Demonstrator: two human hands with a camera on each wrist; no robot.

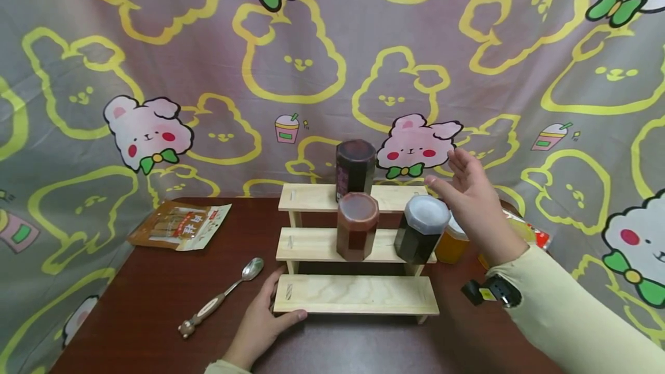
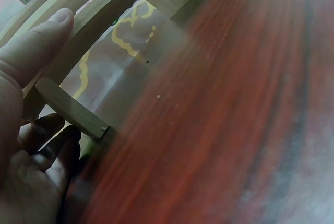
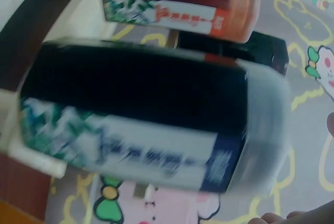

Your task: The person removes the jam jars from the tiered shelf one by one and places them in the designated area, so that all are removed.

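A three-step wooden rack (image 1: 358, 296) stands on the table, and my left hand (image 1: 265, 322) grips the left end of its lowest step. In the left wrist view the thumb lies along the step's edge while the fingers curl by the leg. My right hand (image 1: 475, 201) is raised behind and right of a dark jar with a white lid (image 1: 422, 235), fingers extended and holding nothing. That jar sits at the right end of the middle step. Left of it is a red jar (image 1: 357, 229); another dark jar (image 1: 355, 169) is on the top step.
An orange jar (image 1: 453, 244) stands right of the rack, partly hidden. Behind my right forearm is a yellowish packet (image 1: 522, 227). On the left lie a spoon (image 1: 210, 306) with a bear-shaped handle end and a brown food packet (image 1: 179, 227). A patterned curtain (image 1: 322, 74) hangs behind.
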